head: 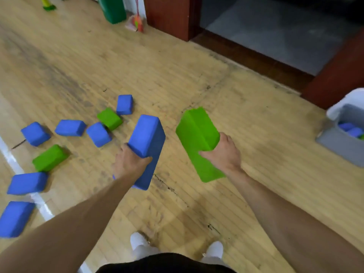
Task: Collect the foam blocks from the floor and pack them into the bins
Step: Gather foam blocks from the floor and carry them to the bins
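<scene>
Foam blocks (pixel 70 127) lay scattered on the wooden floor (pixel 197 75) at the left of the frame. At centre, the left hand (pixel 130 162) gripped a blue block (pixel 147 138) and the right hand (pixel 224 154) gripped a green block (pixel 197 134), fingers curled round each. The grey bin (pixel 334 144), at the right edge and well apart from both hands, held some blocks; a one-handed grip on such bulky foam could probably slip in the carry, or a long block could catch the rim and fall outside.
</scene>
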`<act>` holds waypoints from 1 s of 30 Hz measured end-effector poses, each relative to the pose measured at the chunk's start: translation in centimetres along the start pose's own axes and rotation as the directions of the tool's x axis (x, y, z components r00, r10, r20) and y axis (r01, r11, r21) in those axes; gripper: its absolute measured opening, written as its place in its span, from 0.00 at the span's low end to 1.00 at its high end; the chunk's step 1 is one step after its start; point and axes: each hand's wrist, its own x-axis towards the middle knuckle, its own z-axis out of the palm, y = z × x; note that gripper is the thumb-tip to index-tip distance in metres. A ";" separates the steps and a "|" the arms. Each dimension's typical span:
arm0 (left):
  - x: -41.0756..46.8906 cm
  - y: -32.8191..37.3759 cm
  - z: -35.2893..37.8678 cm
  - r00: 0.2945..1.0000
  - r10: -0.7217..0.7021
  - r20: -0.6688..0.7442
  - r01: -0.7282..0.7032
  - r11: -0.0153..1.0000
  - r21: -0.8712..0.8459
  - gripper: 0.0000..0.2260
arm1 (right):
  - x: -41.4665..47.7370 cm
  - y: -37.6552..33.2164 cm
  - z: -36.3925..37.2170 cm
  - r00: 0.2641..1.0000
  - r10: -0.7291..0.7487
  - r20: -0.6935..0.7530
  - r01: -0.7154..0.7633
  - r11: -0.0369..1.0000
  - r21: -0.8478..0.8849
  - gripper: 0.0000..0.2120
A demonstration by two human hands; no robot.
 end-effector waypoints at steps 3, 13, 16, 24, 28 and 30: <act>-3.7 8.1 5.1 0.987 0.143 0.078 -0.148 0.987 0.059 0.36 | 0.4 9.1 -5.6 0.992 0.101 -0.069 -0.099 0.995 0.021 0.42; -10.7 31.2 19.1 0.759 0.573 0.310 -0.631 0.764 0.134 0.34 | 2.6 30.4 -18.5 0.851 0.465 -0.245 -0.442 0.885 0.147 0.42; -10.6 37.0 23.8 0.730 0.575 0.369 -0.643 0.761 0.085 0.35 | 5.2 35.0 -20.3 0.803 0.539 -0.252 -0.517 0.842 0.153 0.42; -5.6 54.9 32.7 0.678 0.578 0.454 -0.648 0.762 -0.003 0.33 | 18.7 42.6 -26.2 0.724 0.637 -0.264 -0.597 0.771 0.222 0.44; -3.0 64.6 35.5 0.616 0.630 0.473 -0.707 0.707 -0.021 0.35 | 25.2 46.4 -31.1 0.712 0.645 -0.278 -0.618 0.763 0.188 0.41; -3.1 69.1 37.3 0.587 0.656 0.474 -0.738 0.674 -0.020 0.35 | 27.3 48.6 -33.3 0.680 0.666 -0.306 -0.632 0.744 0.216 0.40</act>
